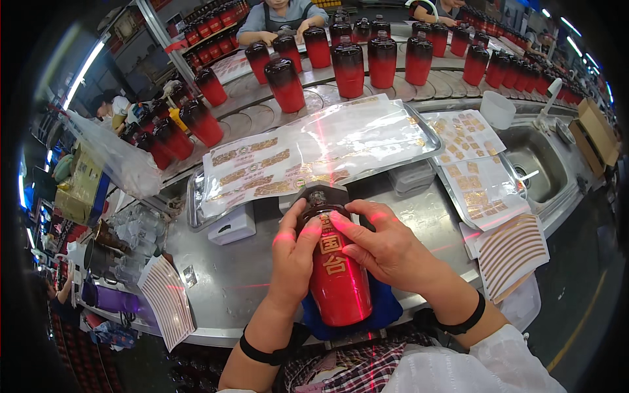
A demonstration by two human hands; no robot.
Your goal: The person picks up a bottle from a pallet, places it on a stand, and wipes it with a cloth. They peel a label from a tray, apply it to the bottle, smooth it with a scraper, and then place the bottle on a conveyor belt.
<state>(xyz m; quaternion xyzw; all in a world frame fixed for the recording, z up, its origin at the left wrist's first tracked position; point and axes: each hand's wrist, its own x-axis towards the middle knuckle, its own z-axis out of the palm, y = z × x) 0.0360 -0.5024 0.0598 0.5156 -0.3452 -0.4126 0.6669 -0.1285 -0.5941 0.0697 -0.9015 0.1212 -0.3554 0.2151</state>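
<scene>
A red bottle (340, 298) with a dark shoulder and gold lettering down its front lies tilted before me, neck pointing away, on a blue cloth (386, 309). My left hand (295, 252) is closed round the left of the shoulder, its thumb on the front above the lettering. From the right, my right hand (392, 247) grips the shoulder, with thumb and fingers pressing on the front near the top lettering. Under these fingertips the surface is partly hidden. Red laser lines cross the bottle and both hands. Beyond the neck stands a dark angular block (337, 194).
A metal tray (429, 134) carries sheets of gold decals (252, 171). More decal sheets (473, 185) lie right, beside a sink (547, 164). Striped strip sheets flank me, left (167, 301) and right (511, 252). Red-black bottles (347, 69) line a curved conveyor; a co-worker (282, 19) sits behind it.
</scene>
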